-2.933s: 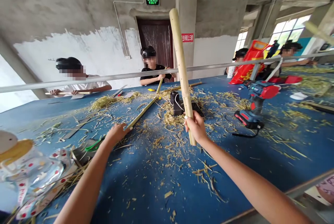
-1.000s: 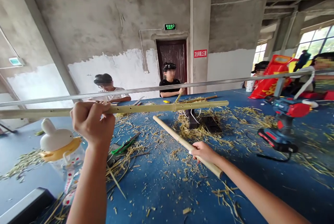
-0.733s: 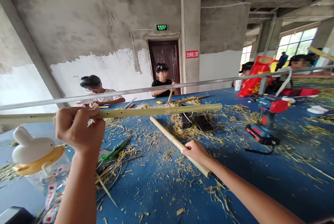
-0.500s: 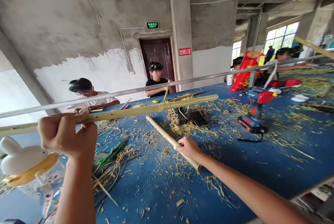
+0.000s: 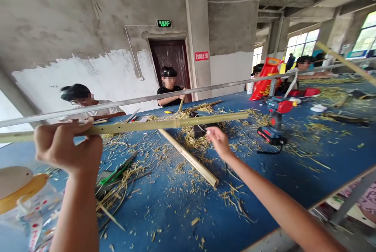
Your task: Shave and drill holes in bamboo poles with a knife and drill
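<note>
"What's in our left hand (image 5: 69, 146)?"

"A long bamboo pole (image 5: 176, 122), gripped in a closed fist and held almost level above the desk (image 5: 164, 216)."

"And our right hand (image 5: 219, 142)?"

"Holding nothing, fingers loosely apart, raised near a thicker bamboo stick (image 5: 188, 156) that lies on the desk among bamboo shavings (image 5: 190, 138)."

"What else have we got nearby?"

"A cordless drill (image 5: 274, 126) stands on the desk, off to our right."

- long pale-green bamboo pole (image 5: 132, 124): smooth, faintly glossy skin
- thick pale bamboo pole (image 5: 188, 158), near: smooth, matt
- blue tabletop (image 5: 164, 220): matt
- red-and-blue cordless drill (image 5: 274, 120), right: glossy plastic
- grey concrete pillar (image 5: 198, 36), far: rough
</note>
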The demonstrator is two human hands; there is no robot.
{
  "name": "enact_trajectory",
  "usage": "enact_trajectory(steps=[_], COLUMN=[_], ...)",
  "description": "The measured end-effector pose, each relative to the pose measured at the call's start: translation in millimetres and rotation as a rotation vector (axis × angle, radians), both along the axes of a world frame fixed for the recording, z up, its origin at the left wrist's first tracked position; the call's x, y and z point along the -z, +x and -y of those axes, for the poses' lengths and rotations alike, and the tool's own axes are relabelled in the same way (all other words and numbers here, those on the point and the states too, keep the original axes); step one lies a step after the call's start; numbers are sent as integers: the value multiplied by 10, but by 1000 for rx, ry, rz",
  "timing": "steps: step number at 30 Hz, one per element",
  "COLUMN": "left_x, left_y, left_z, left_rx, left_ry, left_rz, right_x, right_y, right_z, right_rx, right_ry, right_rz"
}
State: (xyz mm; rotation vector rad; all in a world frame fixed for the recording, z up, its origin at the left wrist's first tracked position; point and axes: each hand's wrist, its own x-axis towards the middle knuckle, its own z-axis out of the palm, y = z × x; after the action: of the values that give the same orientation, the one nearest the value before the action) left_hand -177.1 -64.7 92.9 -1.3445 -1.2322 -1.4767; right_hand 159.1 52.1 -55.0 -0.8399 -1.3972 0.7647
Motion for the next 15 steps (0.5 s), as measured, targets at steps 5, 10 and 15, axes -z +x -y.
enact_trajectory(steps=[5, 10, 15], left_x=[6, 171, 347], left_y=[233, 313, 132], left_z=[-97, -310, -458], left_rx=[-83, -63, -134], left_ry=[102, -198, -259], left_rz=[-218, -294, -225], right_x=[-375, -524, -314], right_y=[417, 143, -171], right_z=[44, 568, 720], right_rx=[-542, -1269, -1112], right_ry=[-266, -495, -468], right_rz=[-62, 395, 421])
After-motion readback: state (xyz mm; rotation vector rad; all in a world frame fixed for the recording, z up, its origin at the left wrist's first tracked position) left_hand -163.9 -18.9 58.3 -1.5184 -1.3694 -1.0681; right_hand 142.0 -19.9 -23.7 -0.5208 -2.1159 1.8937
